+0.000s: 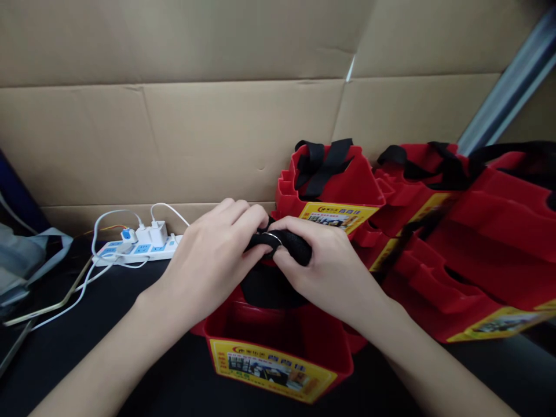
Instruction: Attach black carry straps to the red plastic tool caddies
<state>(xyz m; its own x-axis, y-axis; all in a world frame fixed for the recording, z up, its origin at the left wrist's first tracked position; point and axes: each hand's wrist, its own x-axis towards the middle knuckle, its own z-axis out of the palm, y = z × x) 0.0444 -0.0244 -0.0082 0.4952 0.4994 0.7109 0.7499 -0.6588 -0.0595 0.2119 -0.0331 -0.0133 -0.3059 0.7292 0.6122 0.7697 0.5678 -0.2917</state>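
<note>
I look down from the head camera, far from the table, and I see two bare hands close together. The left hand (226, 246) is curled in, with its thumb and fingers pinching a black strap (297, 246). The right hand (328, 255) is closed too, and its thumb and pointing finger grip the thick, rolled part of the same strap. So the strap sits right between my two hands, touching both. A thin, shiny curved bit (274, 236) shows on it, but I can't tell what it is.

Just below the hands is a red box (324, 336), open at the top, with a yellow picture label (273, 370) on its front. The strap is up above the back of this box. More red boxes (508, 231) with black straps stand behind and to the right. On the left, well apart from the box, a white power strip (167, 252) lies on the black table (147, 301).
</note>
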